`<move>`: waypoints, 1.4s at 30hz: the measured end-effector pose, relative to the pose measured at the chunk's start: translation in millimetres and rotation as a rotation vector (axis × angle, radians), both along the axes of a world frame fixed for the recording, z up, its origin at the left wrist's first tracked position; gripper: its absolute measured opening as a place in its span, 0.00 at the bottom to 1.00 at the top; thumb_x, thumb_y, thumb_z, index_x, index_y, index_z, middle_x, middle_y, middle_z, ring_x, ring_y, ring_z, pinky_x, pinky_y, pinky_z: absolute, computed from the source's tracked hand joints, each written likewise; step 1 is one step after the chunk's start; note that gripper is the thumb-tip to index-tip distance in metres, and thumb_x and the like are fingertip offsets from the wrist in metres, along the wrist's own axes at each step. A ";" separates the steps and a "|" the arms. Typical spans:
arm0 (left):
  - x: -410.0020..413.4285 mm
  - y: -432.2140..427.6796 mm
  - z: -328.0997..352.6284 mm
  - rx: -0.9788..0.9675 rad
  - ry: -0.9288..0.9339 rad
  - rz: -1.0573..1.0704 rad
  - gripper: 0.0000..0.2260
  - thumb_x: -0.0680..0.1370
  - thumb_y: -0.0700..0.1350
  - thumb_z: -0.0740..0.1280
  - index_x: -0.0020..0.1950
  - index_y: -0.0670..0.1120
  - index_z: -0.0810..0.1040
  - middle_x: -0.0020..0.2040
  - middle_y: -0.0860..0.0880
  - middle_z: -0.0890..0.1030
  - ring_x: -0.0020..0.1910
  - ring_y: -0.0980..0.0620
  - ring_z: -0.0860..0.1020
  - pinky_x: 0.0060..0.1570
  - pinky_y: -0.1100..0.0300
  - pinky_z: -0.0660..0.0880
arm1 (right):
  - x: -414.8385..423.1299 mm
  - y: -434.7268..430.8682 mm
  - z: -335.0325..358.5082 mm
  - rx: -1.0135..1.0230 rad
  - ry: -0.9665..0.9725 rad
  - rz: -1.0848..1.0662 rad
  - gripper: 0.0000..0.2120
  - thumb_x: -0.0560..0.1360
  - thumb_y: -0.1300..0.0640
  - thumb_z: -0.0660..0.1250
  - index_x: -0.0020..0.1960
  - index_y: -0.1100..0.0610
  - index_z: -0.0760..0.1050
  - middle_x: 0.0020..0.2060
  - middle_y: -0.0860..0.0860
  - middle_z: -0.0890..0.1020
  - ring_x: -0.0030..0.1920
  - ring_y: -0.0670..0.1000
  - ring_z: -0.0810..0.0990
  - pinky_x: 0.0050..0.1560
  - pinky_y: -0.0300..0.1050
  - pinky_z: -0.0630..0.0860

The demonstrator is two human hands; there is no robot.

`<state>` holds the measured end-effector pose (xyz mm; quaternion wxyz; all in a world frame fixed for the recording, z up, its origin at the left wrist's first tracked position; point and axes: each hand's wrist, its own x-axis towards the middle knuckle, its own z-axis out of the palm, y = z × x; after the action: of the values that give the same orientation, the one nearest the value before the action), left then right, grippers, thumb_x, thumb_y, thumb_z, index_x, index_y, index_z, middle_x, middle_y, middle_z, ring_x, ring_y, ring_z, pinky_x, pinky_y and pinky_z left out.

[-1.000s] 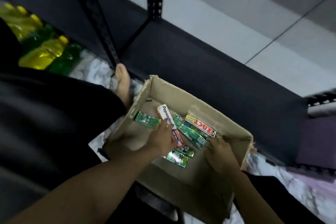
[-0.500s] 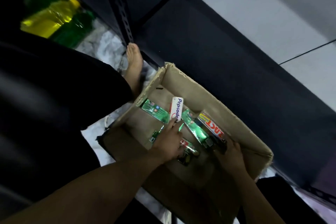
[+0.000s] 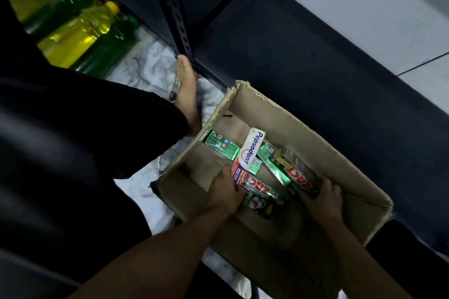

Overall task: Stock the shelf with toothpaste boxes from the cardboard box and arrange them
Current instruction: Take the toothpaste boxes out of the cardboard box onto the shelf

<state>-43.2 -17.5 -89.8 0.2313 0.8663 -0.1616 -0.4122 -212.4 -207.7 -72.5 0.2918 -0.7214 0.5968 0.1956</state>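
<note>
Head: left hand (image 3: 226, 192) grips Pepsodent box (image 3: 251, 150), right hand (image 3: 328, 198) Zact box (image 3: 297, 173); bottles (image 3: 80, 31) beyond foot (image 3: 187, 90).

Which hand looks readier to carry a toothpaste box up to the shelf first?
Probably left. The left hand grips the white Pepsodent box, whose end is tipped up above the pile. The right hand only holds the end of a Zact box lying low in the cardboard box.

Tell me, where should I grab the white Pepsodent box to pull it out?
The Pepsodent box leans up over the green boxes, so its sides are free. Pinch its long narrow sides near the lower red end, from the near side, as the left hand does.
</note>
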 end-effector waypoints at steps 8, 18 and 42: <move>29.9 -9.6 16.2 -0.029 0.166 0.130 0.24 0.64 0.57 0.77 0.53 0.56 0.69 0.53 0.51 0.79 0.49 0.54 0.79 0.50 0.54 0.80 | 14.4 5.6 -1.4 0.013 0.039 0.048 0.24 0.74 0.54 0.72 0.65 0.58 0.67 0.68 0.62 0.65 0.68 0.67 0.63 0.65 0.59 0.67; 60.6 -7.5 47.8 -0.108 0.477 0.216 0.28 0.73 0.40 0.74 0.70 0.51 0.71 0.47 0.57 0.78 0.48 0.55 0.79 0.45 0.64 0.75 | 15.8 31.9 2.7 -0.019 0.195 0.167 0.31 0.72 0.44 0.72 0.67 0.55 0.64 0.68 0.62 0.62 0.66 0.65 0.63 0.63 0.60 0.67; 144.0 -30.6 263.5 -0.216 -0.214 -0.346 0.15 0.75 0.47 0.71 0.61 0.55 0.81 0.53 0.48 0.83 0.61 0.49 0.77 0.56 0.67 0.63 | 60.0 45.2 187.9 -0.222 -0.086 0.416 0.23 0.66 0.35 0.70 0.56 0.45 0.76 0.45 0.51 0.83 0.48 0.56 0.81 0.46 0.47 0.79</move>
<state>100.8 -48.1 173.8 0.2299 0.8346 -0.3745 -0.3320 -152.4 -162.5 115.4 0.1894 -0.8641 0.4402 0.1537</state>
